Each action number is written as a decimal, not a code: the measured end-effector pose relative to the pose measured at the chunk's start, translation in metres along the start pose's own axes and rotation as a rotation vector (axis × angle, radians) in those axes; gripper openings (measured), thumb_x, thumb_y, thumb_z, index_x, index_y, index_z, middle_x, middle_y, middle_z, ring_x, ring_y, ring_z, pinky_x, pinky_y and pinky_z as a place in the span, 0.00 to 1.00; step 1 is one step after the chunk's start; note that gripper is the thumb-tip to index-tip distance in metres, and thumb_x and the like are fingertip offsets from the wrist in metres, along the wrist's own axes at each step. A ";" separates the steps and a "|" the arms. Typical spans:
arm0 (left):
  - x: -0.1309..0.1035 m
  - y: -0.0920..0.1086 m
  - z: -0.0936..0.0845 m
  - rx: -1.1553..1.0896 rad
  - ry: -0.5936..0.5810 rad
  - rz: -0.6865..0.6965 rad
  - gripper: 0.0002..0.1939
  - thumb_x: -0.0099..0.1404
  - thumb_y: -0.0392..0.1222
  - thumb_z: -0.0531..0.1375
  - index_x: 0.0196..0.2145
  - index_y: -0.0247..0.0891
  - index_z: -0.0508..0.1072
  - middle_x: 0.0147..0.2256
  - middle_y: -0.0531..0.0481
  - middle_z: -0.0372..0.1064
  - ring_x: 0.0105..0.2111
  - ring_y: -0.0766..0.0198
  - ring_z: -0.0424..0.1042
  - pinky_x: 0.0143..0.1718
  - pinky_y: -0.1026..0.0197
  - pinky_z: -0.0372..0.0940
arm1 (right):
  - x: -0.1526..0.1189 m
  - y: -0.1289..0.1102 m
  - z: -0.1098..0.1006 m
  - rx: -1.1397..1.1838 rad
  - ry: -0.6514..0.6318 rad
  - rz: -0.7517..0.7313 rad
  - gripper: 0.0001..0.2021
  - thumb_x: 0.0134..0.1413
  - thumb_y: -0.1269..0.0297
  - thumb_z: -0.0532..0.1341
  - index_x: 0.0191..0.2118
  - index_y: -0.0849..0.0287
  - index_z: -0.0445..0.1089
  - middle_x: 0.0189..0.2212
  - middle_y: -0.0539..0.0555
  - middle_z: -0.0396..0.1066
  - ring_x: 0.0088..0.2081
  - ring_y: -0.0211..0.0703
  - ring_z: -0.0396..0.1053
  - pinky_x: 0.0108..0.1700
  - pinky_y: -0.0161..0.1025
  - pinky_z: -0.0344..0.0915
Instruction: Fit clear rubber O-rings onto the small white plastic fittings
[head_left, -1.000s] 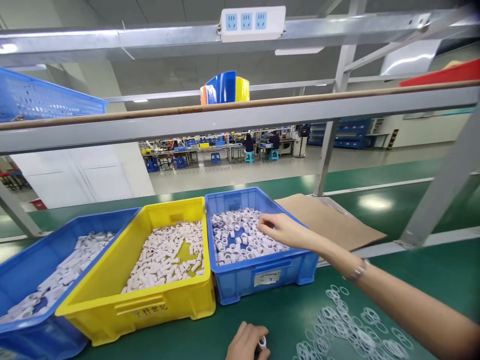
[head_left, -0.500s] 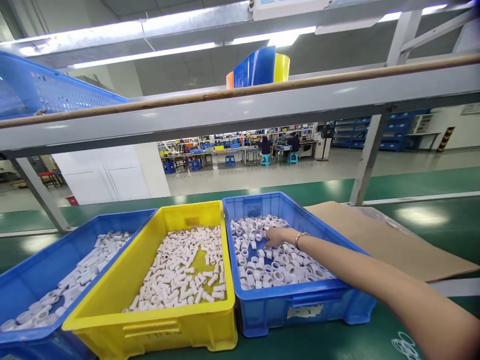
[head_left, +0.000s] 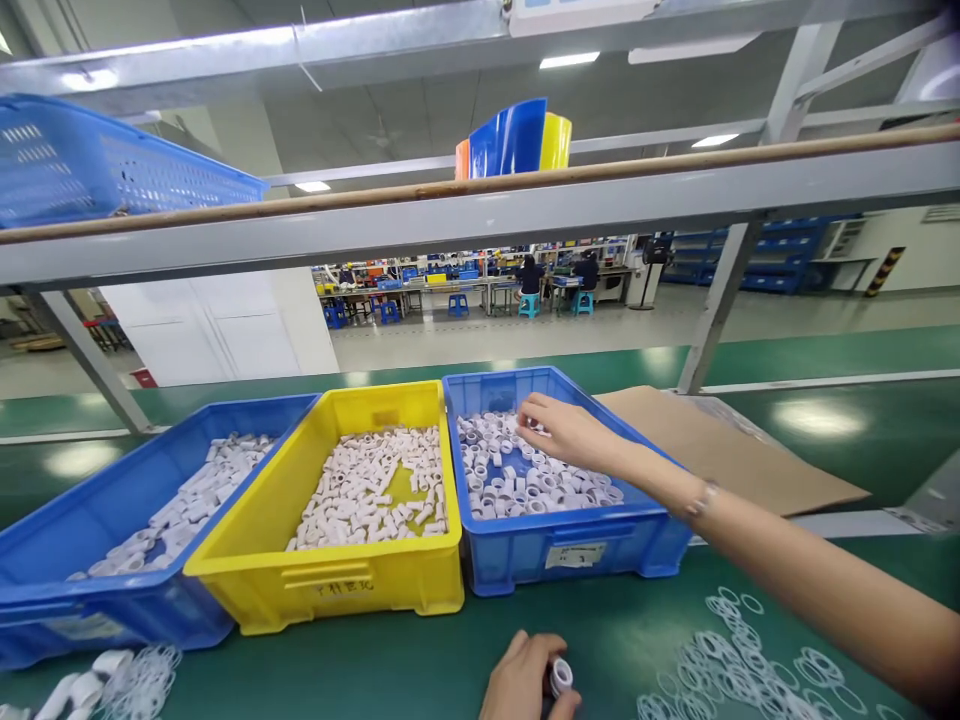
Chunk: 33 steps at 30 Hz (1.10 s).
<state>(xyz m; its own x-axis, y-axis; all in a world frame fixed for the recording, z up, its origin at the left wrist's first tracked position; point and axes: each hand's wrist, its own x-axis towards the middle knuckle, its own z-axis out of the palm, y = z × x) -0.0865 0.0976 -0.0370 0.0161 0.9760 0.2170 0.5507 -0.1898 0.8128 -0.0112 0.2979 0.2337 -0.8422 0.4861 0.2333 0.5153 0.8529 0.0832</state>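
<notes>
Right,

1. Right hand (head_left: 570, 432) is stretched out over the right blue bin (head_left: 592, 545), fingers (head_left: 529, 412) curled down onto the white rings (head_left: 525, 478) piled inside. Fingertips look pinched together among the rings; I can't tell if one is actually caught between them.
2. The rings lie directly under and just nearer than those fingertips, in a loose heap with no common axis: some lie flat with the hole up, some on edge.
3. Left hand (head_left: 525, 685) rests low on the green mat (head_left: 420, 665), well nearer than the bin, closed around a small white part (head_left: 561, 677) whose open end faces up and right.
4. So the right hand is the one at the bin; the left is well apart from it.
5. Thin clear rings (head_left: 739, 665) are scattered on the mat, to the right of the left hand, below the right forearm.
6. The yellow bin (head_left: 337, 590) of white tubes touches the blue one on the left; neither hand is near it.
</notes>
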 end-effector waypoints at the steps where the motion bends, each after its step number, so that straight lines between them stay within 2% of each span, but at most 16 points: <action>1: -0.001 0.003 -0.003 -0.009 -0.012 0.002 0.22 0.60 0.38 0.62 0.52 0.43 0.68 0.41 0.48 0.73 0.38 0.56 0.71 0.61 0.44 0.59 | -0.023 -0.011 -0.005 0.031 0.041 -0.035 0.07 0.75 0.64 0.52 0.45 0.57 0.66 0.47 0.56 0.67 0.44 0.48 0.70 0.44 0.40 0.66; 2: -0.003 0.007 -0.006 -0.020 -0.018 0.013 0.22 0.61 0.38 0.61 0.53 0.43 0.67 0.41 0.48 0.73 0.38 0.56 0.71 0.61 0.44 0.59 | -0.046 -0.022 -0.005 0.105 0.113 -0.105 0.07 0.74 0.63 0.53 0.43 0.57 0.65 0.44 0.56 0.67 0.43 0.49 0.70 0.43 0.40 0.66; 4: -0.006 0.012 -0.010 -0.047 -0.015 0.039 0.23 0.62 0.37 0.59 0.55 0.44 0.65 0.41 0.48 0.72 0.39 0.57 0.69 0.58 0.46 0.61 | -0.091 -0.042 0.009 0.199 0.124 -0.198 0.07 0.72 0.63 0.52 0.40 0.56 0.65 0.43 0.56 0.66 0.41 0.49 0.69 0.39 0.41 0.66; 6: -0.009 0.017 -0.014 -0.057 0.001 0.041 0.22 0.62 0.36 0.59 0.55 0.44 0.66 0.41 0.48 0.71 0.41 0.55 0.68 0.51 0.50 0.64 | -0.129 -0.058 0.035 0.244 0.015 -0.284 0.05 0.68 0.66 0.53 0.40 0.57 0.65 0.41 0.56 0.66 0.39 0.49 0.69 0.36 0.40 0.66; 8: -0.011 0.021 -0.015 -0.054 0.017 0.033 0.19 0.62 0.36 0.60 0.51 0.44 0.67 0.41 0.48 0.70 0.42 0.54 0.67 0.44 0.54 0.64 | -0.155 -0.069 0.066 0.285 -0.057 -0.249 0.02 0.65 0.68 0.56 0.39 0.56 0.64 0.40 0.56 0.66 0.38 0.49 0.69 0.35 0.40 0.66; 11: -0.012 0.024 -0.017 -0.050 0.021 0.046 0.15 0.64 0.37 0.59 0.48 0.44 0.68 0.42 0.47 0.70 0.42 0.54 0.66 0.43 0.54 0.64 | -0.176 -0.082 0.102 0.305 -0.111 -0.164 0.05 0.61 0.72 0.58 0.41 0.56 0.63 0.40 0.55 0.65 0.38 0.49 0.70 0.35 0.40 0.67; 15: -0.012 0.024 -0.017 -0.053 0.003 0.094 0.21 0.62 0.34 0.58 0.53 0.44 0.66 0.47 0.47 0.70 0.46 0.53 0.67 0.50 0.51 0.64 | -0.185 -0.097 0.121 0.259 -0.106 -0.107 0.07 0.62 0.76 0.59 0.40 0.57 0.63 0.40 0.54 0.65 0.39 0.49 0.69 0.38 0.43 0.69; 18: -0.011 0.019 -0.015 -0.055 -0.009 0.146 0.25 0.61 0.33 0.58 0.56 0.43 0.64 0.52 0.46 0.69 0.50 0.53 0.67 0.55 0.49 0.62 | -0.185 -0.106 0.122 0.173 -0.104 -0.110 0.07 0.62 0.78 0.60 0.40 0.59 0.65 0.40 0.55 0.66 0.39 0.52 0.70 0.39 0.47 0.71; 22: -0.008 0.013 -0.012 -0.032 -0.001 0.179 0.27 0.61 0.35 0.59 0.58 0.41 0.62 0.54 0.43 0.68 0.53 0.51 0.66 0.57 0.47 0.62 | -0.184 -0.111 0.121 0.099 -0.102 -0.088 0.09 0.58 0.79 0.65 0.39 0.60 0.66 0.41 0.58 0.67 0.42 0.56 0.70 0.41 0.51 0.73; 25: -0.008 0.012 -0.011 0.009 -0.004 0.185 0.30 0.63 0.40 0.61 0.61 0.40 0.58 0.58 0.39 0.64 0.57 0.49 0.63 0.63 0.42 0.55 | -0.185 -0.113 0.124 0.078 -0.087 -0.071 0.09 0.57 0.77 0.67 0.39 0.61 0.67 0.41 0.58 0.67 0.42 0.56 0.70 0.41 0.52 0.73; 27: -0.009 0.015 -0.012 0.023 -0.009 0.203 0.29 0.65 0.42 0.60 0.61 0.40 0.58 0.59 0.39 0.62 0.59 0.49 0.61 0.66 0.40 0.49 | -0.186 -0.113 0.122 0.077 -0.073 -0.070 0.08 0.58 0.76 0.66 0.39 0.61 0.68 0.40 0.57 0.67 0.41 0.56 0.70 0.41 0.52 0.73; 28: -0.010 0.018 -0.014 0.026 -0.004 0.210 0.26 0.66 0.42 0.58 0.60 0.41 0.59 0.57 0.40 0.64 0.58 0.50 0.62 0.65 0.40 0.50 | -0.186 -0.113 0.118 0.078 -0.065 -0.073 0.08 0.58 0.76 0.66 0.40 0.61 0.68 0.40 0.57 0.67 0.40 0.55 0.70 0.40 0.52 0.73; 30: -0.011 0.024 -0.017 0.025 0.008 0.207 0.19 0.67 0.40 0.57 0.55 0.41 0.64 0.52 0.43 0.67 0.53 0.52 0.65 0.61 0.44 0.57 | -0.187 -0.112 0.099 0.087 -0.032 -0.071 0.07 0.60 0.76 0.64 0.41 0.60 0.67 0.40 0.57 0.67 0.39 0.55 0.70 0.38 0.52 0.73; 33: -0.013 0.032 -0.021 0.034 0.012 0.161 0.14 0.66 0.38 0.58 0.50 0.42 0.68 0.46 0.45 0.69 0.48 0.53 0.66 0.54 0.49 0.62 | -0.204 -0.106 0.040 0.216 0.124 -0.035 0.04 0.67 0.72 0.57 0.42 0.57 0.67 0.41 0.57 0.67 0.38 0.53 0.70 0.36 0.47 0.73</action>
<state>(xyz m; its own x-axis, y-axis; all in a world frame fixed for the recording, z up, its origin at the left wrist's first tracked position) -0.0870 0.0766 -0.0026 0.0967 0.9321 0.3491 0.5696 -0.3394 0.7485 0.0997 0.1163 0.1391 -0.8260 0.4397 0.3526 0.4290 0.8963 -0.1127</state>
